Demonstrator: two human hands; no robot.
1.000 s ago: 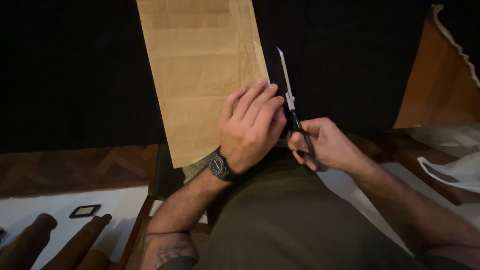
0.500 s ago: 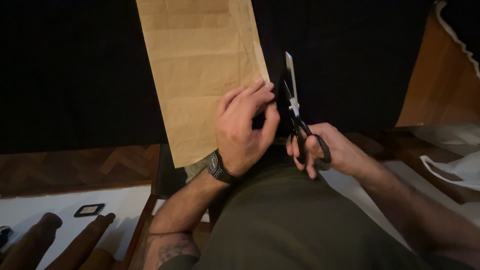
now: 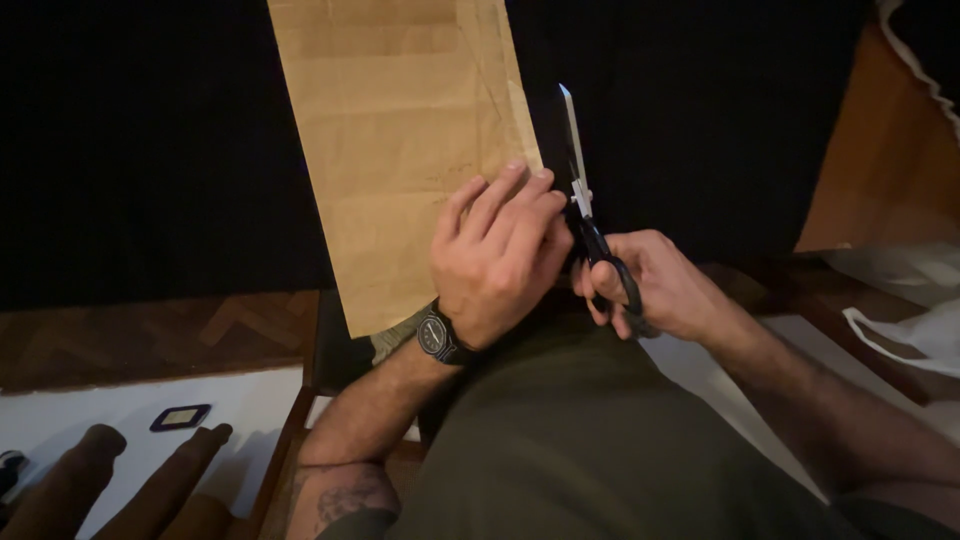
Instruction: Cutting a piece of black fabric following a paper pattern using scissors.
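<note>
A long sheet of brown paper lies on a black cloth and runs away from me. My left hand, with a dark wristwatch, presses flat on the paper's near right part. My right hand grips the black handles of a pair of scissors. The blades point away from me along the paper's right edge, close to my left fingertips. Whether the blades bite the paper is hard to tell.
A brown board leans at the far right, with white plastic below it. Wooden parquet shows at the left. A small dark-framed object lies on a white surface, with brown wooden rods at the bottom left.
The scissor blades spread apart half a second ago and now lie together again. My left hand has slid slightly forward along the paper's right edge.
</note>
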